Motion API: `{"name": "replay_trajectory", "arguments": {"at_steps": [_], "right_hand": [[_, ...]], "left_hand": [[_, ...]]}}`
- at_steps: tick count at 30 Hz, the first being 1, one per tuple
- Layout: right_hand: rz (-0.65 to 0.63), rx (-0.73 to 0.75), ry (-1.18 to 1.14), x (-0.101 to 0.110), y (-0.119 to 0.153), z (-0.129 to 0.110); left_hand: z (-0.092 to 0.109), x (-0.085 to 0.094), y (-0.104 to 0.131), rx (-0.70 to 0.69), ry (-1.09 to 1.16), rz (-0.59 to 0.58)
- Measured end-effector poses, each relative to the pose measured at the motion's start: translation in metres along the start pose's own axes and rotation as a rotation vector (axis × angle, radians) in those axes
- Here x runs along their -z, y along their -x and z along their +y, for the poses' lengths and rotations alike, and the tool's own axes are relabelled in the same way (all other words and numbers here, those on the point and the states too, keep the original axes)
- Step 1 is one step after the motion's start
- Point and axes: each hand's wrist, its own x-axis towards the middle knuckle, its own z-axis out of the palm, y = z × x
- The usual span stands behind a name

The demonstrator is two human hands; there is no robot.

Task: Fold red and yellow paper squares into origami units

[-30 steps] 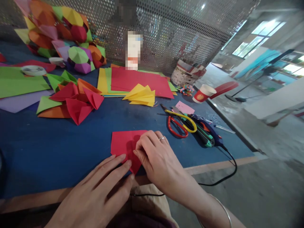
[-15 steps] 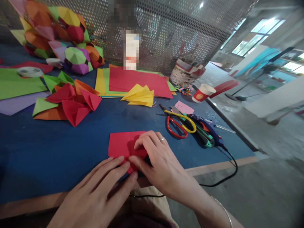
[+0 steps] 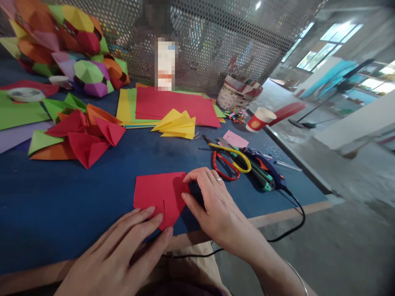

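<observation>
Paper of red stock (image 3: 149,187), folded to a five-sided outline, lies flat on the bench (image 3: 108,189) close to its near edge, with its pointed corner towards the person. Its top edge runs roughly left to right; its outline is about as deep as it is wide, so no clear long axis is established. Left hand (image 3: 114,246) bears on the lower left part, fingers extended and slightly parted, gripping nothing. Right hand (image 3: 219,205) is at the right side, thumb and forefinger apart at the paper's edge; whether the fingertips press on it cannot be confirmed. Paper therefore lies to the left of the right hand's fingers and ahead of the left hand's fingers. Both hands are in contact or nearly so, and neither is clearly nearer. Compared with the earlier frame, the right hand is withdrawn from the middle of the paper to its right side, exposing the face and a short dark line near the pointed corner; the left hand holds much the same position. Beyond the right hand lie scissors (image 3: 249,164) and a cutter (image 3: 262,177). Farther back are yellow folded pieces (image 3: 180,123) before a paper stack (image 3: 182,102), with a multicoloured folded cluster (image 3: 88,150) to the left.
</observation>
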Motion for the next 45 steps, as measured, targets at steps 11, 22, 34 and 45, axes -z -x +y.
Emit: {"name": "replay_trajectory", "arguments": {"at_steps": [11,22,34,45], "right_hand": [[0.013,-0.025,0.085,-0.002,-0.001,-0.008],[0.037,-0.042,0.088,0.001,-0.006,-0.004],[-0.159,-0.022,0.156,0.016,-0.048,-0.01],[0.017,0.016,-0.141,0.021,-0.008,0.005]], "left_hand": [[0.004,0.0,0.005,0.041,0.07,-0.05],[-0.001,0.01,0.001,-0.005,-0.121,-0.137],[-0.003,0.019,-0.004,0.021,-0.065,-0.131],[0.013,0.024,-0.019,0.123,-0.157,-0.021]]}}
